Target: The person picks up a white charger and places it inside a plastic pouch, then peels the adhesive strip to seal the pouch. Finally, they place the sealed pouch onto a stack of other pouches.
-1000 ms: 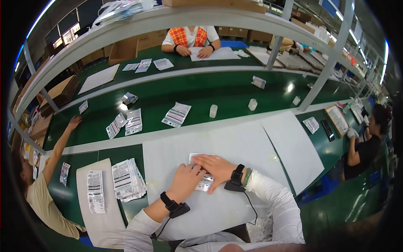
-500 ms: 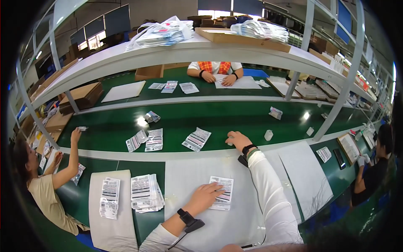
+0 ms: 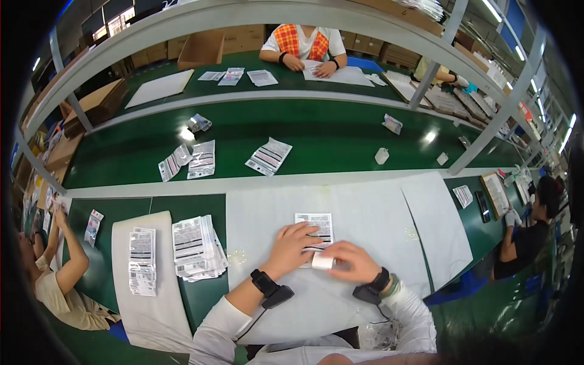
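Observation:
A printed silver-and-white pouch (image 3: 314,222) lies on the white sheet (image 3: 365,207) in front of me. My left hand (image 3: 291,246) rests on its lower left part, fingers stretched out. Just right of it, my right hand (image 3: 354,261) grips a small white container (image 3: 322,261) at the pouch's lower edge; fingers and some blur hide part of its shape. To my left a stack of similar pouches (image 3: 196,246) sits on the green tabletop, and more printed pouches (image 3: 142,258) lie on a pale sheet.
Beyond the sheet, the green conveyor belt (image 3: 328,131) carries several pouches (image 3: 269,156) and small white containers (image 3: 381,156). A metal frame (image 3: 243,18) spans above. Co-workers sit at the left (image 3: 67,286), right (image 3: 529,228) and across (image 3: 307,48). A phone (image 3: 482,207) lies at right.
My right hand has come back from the belt to the pouch, bringing the small white container. My left hand stays on the pouch. The view has tilted downward.

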The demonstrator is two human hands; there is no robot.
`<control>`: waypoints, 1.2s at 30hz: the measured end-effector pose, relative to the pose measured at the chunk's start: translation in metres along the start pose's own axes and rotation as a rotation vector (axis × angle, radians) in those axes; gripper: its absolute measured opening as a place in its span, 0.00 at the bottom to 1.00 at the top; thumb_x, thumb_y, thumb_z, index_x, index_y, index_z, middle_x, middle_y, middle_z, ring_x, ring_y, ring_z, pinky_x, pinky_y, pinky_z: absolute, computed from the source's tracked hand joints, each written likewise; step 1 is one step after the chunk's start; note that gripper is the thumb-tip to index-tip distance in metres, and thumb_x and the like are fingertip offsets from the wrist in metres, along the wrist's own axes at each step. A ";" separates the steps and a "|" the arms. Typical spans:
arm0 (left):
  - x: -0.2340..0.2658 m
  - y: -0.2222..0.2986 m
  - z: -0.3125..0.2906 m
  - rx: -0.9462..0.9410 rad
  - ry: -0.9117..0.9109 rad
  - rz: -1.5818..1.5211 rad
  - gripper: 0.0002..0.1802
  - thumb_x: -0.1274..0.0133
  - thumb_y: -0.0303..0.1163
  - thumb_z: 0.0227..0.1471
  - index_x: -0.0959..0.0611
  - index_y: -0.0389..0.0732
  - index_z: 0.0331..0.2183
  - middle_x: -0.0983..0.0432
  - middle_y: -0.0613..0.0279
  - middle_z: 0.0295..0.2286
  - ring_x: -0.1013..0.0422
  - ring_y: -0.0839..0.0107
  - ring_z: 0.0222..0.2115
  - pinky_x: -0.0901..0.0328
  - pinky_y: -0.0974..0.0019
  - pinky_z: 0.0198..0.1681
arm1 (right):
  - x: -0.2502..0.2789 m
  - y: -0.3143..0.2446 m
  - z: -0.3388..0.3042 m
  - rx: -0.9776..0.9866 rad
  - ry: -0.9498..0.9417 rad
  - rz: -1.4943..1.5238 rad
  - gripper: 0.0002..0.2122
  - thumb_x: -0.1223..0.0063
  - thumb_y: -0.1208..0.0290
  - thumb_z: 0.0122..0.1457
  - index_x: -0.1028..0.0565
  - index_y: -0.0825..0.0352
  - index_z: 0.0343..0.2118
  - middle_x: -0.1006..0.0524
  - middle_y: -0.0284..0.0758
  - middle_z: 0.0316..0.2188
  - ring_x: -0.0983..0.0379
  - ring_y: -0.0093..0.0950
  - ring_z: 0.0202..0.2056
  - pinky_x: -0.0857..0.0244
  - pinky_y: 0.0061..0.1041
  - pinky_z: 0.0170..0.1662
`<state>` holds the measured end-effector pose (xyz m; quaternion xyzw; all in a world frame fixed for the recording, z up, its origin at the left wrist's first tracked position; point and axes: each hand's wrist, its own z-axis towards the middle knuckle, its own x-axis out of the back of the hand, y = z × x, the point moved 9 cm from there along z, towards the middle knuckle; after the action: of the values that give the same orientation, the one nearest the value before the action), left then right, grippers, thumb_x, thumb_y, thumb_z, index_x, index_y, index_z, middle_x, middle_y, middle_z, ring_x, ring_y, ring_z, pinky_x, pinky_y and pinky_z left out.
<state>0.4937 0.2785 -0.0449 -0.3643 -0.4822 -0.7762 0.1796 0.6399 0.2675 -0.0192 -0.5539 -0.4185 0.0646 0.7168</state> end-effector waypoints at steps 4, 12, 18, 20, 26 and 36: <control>-0.005 -0.007 -0.002 0.065 0.015 -0.116 0.15 0.41 0.40 0.52 0.14 0.59 0.43 0.26 0.76 0.52 0.41 0.65 0.61 0.53 0.52 0.63 | -0.016 -0.017 -0.018 0.250 0.075 -0.284 0.23 0.36 0.70 0.52 0.24 0.59 0.53 0.30 0.35 0.48 0.28 0.32 0.45 0.29 0.29 0.45; 0.001 0.012 -0.001 -0.054 0.127 0.080 0.14 0.42 0.40 0.54 0.14 0.58 0.44 0.21 0.78 0.47 0.39 0.66 0.60 0.59 0.41 0.64 | -0.010 -0.003 0.008 0.026 0.262 -0.446 0.17 0.37 0.71 0.50 0.26 0.61 0.45 0.32 0.36 0.44 0.26 0.33 0.35 0.28 0.31 0.38; 0.004 0.035 0.003 -0.162 0.152 0.310 0.18 0.44 0.33 0.52 0.18 0.56 0.47 0.25 0.77 0.49 0.37 0.67 0.58 0.60 0.40 0.65 | 0.018 0.040 0.038 -0.083 0.341 -0.273 0.16 0.41 0.75 0.48 0.32 0.62 0.39 0.28 0.36 0.34 0.26 0.36 0.32 0.31 0.33 0.32; 0.008 0.048 0.006 -0.185 0.161 0.413 0.19 0.45 0.32 0.51 0.19 0.55 0.47 0.25 0.76 0.49 0.37 0.67 0.57 0.60 0.41 0.65 | 0.020 0.043 0.041 -0.112 0.329 -0.202 0.16 0.42 0.76 0.48 0.33 0.62 0.39 0.27 0.36 0.31 0.26 0.37 0.31 0.32 0.34 0.31; 0.009 0.044 0.021 0.064 0.233 0.728 0.15 0.47 0.29 0.45 0.22 0.49 0.39 0.27 0.70 0.40 0.33 0.67 0.46 0.48 0.48 0.56 | -0.004 0.032 0.035 -0.033 0.216 -0.263 0.13 0.44 0.75 0.49 0.33 0.62 0.37 0.27 0.33 0.24 0.27 0.36 0.27 0.32 0.34 0.30; 0.011 0.025 0.011 0.101 0.194 0.631 0.11 0.46 0.32 0.46 0.24 0.49 0.36 0.28 0.68 0.38 0.33 0.69 0.43 0.42 0.57 0.48 | -0.005 0.018 0.027 0.085 0.201 -0.367 0.13 0.43 0.71 0.52 0.28 0.60 0.41 0.24 0.34 0.31 0.25 0.34 0.33 0.31 0.33 0.34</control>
<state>0.5068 0.2772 -0.0183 -0.4105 -0.3644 -0.6885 0.4740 0.6258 0.2913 -0.0359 -0.4413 -0.4356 -0.1053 0.7774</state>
